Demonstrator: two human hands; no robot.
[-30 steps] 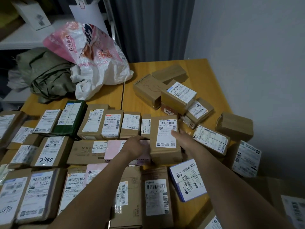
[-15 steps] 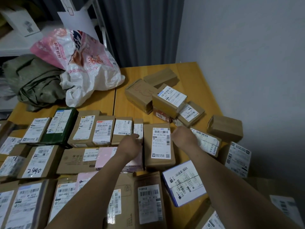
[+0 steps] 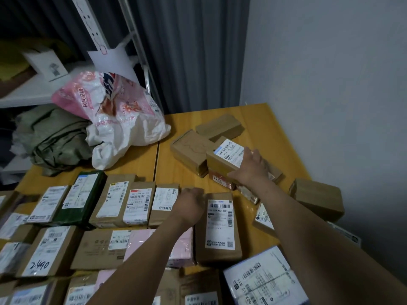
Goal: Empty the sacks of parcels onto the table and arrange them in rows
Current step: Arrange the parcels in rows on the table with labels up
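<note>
**Sorting the post:** A person reaches with the right hand (image 3: 251, 168) into a loose heap of boxes lying to the right of a pink-and-white sack (image 3: 114, 115) on a wooden desk (image 3: 167, 172). Its grip is clasped round the end of a labelled brown parcel (image 3: 224, 159) on top of that heap, thumb along the near side and fingers over the top. The left hand (image 3: 189, 208) rests with curled fingers on the back row of parcels in front of the sack. Whether its grip clasps anything cannot be told, as what lies beneath is hidden.

The job looks well past halfway. The sack lies slumped, and an olive-green sack (image 3: 55, 137) to its left lies crumpled, so both appear emptied, though their insides are out of sight. In front of the sack at least three rows run side by side, among them a dark green parcel (image 3: 81, 197) and a tall brown parcel (image 3: 218, 225) at the row's right end.

Left to sort, all to the right of the sack:
- the heap itself, with two plain brown boxes (image 3: 191, 148) and a reddish parcel (image 3: 220, 178)
- a lone brown box (image 3: 317, 199) farther right
- a few parcels partly under the right forearm

The sack is printed with red Chinese characters. The tall brown parcel's label shows "A03-200" among barcodes. A box (image 3: 40, 264) in the second row is hand-marked "2490". The reddish parcel's digits look like "5041". Other print is too small to read.
</note>
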